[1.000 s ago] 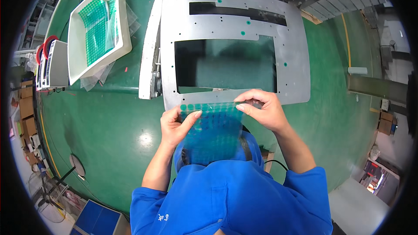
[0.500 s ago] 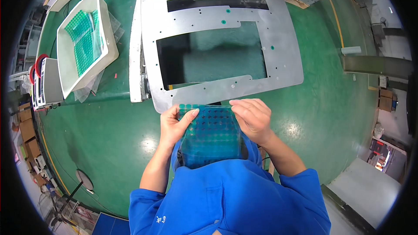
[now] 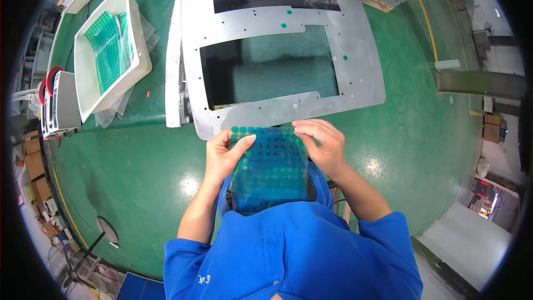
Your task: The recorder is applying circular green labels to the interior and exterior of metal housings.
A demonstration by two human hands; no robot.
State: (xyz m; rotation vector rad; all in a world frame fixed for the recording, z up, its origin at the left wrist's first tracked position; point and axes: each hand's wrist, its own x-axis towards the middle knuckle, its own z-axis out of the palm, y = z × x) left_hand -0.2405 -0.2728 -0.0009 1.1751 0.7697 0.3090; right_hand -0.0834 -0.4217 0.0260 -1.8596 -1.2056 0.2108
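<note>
A see-through sheet of green round stickers (image 3: 272, 161) hangs in front of my body, its dots in rows. My left hand (image 3: 226, 155) grips its upper left part, the thumb lying over the front. At the upper right corner, my right hand (image 3: 323, 145) pinches the sheet's edge between thumb and forefinger; whether a loose sticker is between these fingertips is too small to tell. Just beyond the hands lies a grey metal panel (image 3: 266, 112) with a large and a narrow cutout. Small holes dot the panel, and several green round stickers (image 3: 283, 25) are on it.
To the left, a white tray (image 3: 143, 69) holds more sheets of green stickers (image 3: 105, 50) on a green table (image 3: 152, 0). Beside it stands a white device (image 3: 65, 103) with red rings. A white beam (image 3: 173, 66) runs along the panel's left side. A round-headed stand (image 3: 107, 230) is at lower left.
Both hands and the sheet have risen slightly toward the panel. The right fingers have shifted a little at the sheet's corner. My view has shifted slightly.
</note>
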